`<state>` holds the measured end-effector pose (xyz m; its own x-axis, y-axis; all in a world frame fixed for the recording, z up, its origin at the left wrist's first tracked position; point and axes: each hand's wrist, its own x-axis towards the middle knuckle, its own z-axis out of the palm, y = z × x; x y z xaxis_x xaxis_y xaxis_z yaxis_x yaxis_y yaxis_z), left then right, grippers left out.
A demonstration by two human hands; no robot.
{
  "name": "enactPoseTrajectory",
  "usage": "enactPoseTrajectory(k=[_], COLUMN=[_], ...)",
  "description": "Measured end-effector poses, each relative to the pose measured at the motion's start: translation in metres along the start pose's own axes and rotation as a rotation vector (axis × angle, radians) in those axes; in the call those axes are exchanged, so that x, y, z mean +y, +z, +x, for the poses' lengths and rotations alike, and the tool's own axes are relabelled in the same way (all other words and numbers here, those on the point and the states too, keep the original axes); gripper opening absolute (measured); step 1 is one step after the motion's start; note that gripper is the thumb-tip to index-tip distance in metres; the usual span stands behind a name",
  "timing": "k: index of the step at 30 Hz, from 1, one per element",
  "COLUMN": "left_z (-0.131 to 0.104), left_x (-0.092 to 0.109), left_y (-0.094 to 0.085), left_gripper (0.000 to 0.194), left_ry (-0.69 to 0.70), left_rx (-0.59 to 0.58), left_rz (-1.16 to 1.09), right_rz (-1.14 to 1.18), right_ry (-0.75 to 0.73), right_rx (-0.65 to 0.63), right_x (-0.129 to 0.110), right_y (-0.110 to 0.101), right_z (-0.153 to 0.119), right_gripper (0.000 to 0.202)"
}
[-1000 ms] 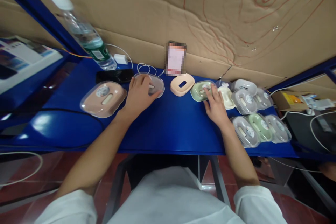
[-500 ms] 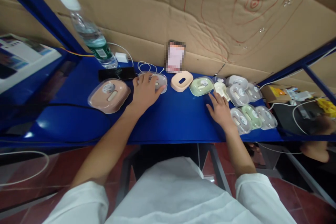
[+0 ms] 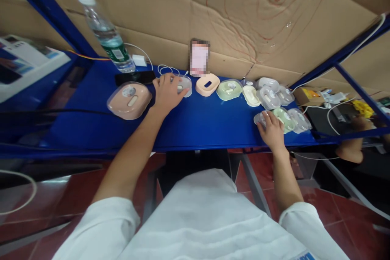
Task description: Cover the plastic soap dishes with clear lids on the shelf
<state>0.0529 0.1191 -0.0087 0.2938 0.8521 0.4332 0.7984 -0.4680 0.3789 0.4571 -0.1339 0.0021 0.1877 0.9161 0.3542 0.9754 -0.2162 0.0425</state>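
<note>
My left hand point(image 3: 168, 92) lies over a grey case in clear plastic point(image 3: 185, 85), its fingers spread on the left part of it. On the right, my right hand point(image 3: 272, 129) rests over another grey plastic-wrapped case point(image 3: 260, 119), fingers curved round its top. A large pink case point(image 3: 130, 100) sits left of my left hand. Between the hands stand a peach case with a dark slot point(image 3: 208, 85), a green case point(image 3: 229, 89) and a cream tray point(image 3: 251, 95). Beside my right hand are a green case point(image 3: 284, 119) and several grey ones point(image 3: 299, 120).
A water bottle point(image 3: 111, 44) and a black phone point(image 3: 135, 77) stand at the back left. A blurred-out phone point(image 3: 199, 57) leans on the cardboard wall point(image 3: 158, 16). Another person's arm point(image 3: 350, 149) shows at the far right, near a cardboard box point(image 3: 309, 96).
My right hand has moved from beside the cream tray to the right and nearer, onto a grey case. My left hand stays on its case. The view has shifted slightly.
</note>
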Motion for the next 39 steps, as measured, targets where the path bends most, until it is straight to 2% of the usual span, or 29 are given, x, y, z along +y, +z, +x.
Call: enactPoseTrajectory(k=[4, 10, 12, 14, 16, 18, 21, 23, 25, 27, 28, 30, 32, 33, 34, 36, 39], left_z=[0.0, -0.008, -0.012, -0.016, -0.021, -0.025, -0.028, -0.03, -0.036, -0.051, -0.063, -0.094, -0.126, -0.139, -0.149, -0.156, -0.148], left_x=[0.006, 0.042, 0.052, 0.058, 0.061, 0.065, 0.073, 0.075, 0.074, 0.071, 0.071, 0.075, 0.09, 0.1, 0.112, 0.134, 0.152], left_y=[-0.001, -0.005, -0.003, -0.002, -0.001, 0.0, 0.004, 0.004, 0.001, -0.007, -0.011, -0.016, -0.015, -0.011, -0.005, 0.007, 0.017], left_gripper=[0.045, 0.038, 0.038, 0.039, 0.044, 0.053, 0.065, 0.059, 0.045, 0.041, 0.043, 0.06, 0.078, 0.082, 0.083, 0.08, 0.067], left_ry=[0.084, 0.431, 0.517, 0.581, 0.656, 0.745, 0.843, 0.862, 0.831, 0.733, 0.646, 0.464, 0.315, 0.289, 0.328, 0.456, 0.519], left_rx=[0.05, 0.062, 0.04, 0.015, -0.024, -0.08, -0.175, -0.232, -0.254, -0.22, -0.183, -0.11, -0.047, -0.02, 0.006, -0.08, -0.151], left_rz=[-0.011, -0.048, -0.07, -0.081, -0.082, -0.084, -0.087, -0.086, -0.069, -0.022, 0.01, 0.075, 0.093, 0.076, 0.04, 0.002, -0.014], right_rz=[0.079, 0.277, 0.378, 0.53, 0.638, 0.603, 0.45, 0.392, 0.343, 0.314, 0.312, 0.337, 0.418, 0.461, 0.508, 0.579, 0.508], right_ry=[-0.117, -0.412, -0.497, -0.536, -0.429, -0.213, -0.015, 0.022, 0.034, 0.017, -0.003, -0.067, -0.176, -0.239, -0.281, -0.293, -0.201], right_rx=[-0.048, -0.153, -0.154, -0.102, 0.0, 0.053, -0.016, -0.078, -0.135, -0.179, -0.193, -0.21, -0.174, -0.162, -0.132, -0.052, 0.063], right_x=[-0.021, -0.085, -0.105, -0.117, -0.115, -0.101, -0.071, -0.056, -0.049, -0.049, -0.05, -0.056, -0.061, -0.063, -0.062, -0.057, -0.039], right_y=[-0.001, -0.001, -0.001, -0.002, -0.001, 0.003, 0.017, 0.027, 0.033, 0.032, 0.03, 0.024, 0.016, 0.013, 0.01, 0.007, 0.01], right_z=[-0.002, 0.005, 0.014, 0.028, 0.051, 0.077, 0.111, 0.118, 0.108, 0.082, 0.064, 0.025, -0.01, -0.022, -0.028, -0.021, 0.025], right_gripper=[0.051, 0.054, 0.053, 0.047, 0.045, 0.052, 0.057, 0.061, 0.061, 0.055, 0.052, 0.047, 0.041, 0.041, 0.041, 0.045, 0.049])
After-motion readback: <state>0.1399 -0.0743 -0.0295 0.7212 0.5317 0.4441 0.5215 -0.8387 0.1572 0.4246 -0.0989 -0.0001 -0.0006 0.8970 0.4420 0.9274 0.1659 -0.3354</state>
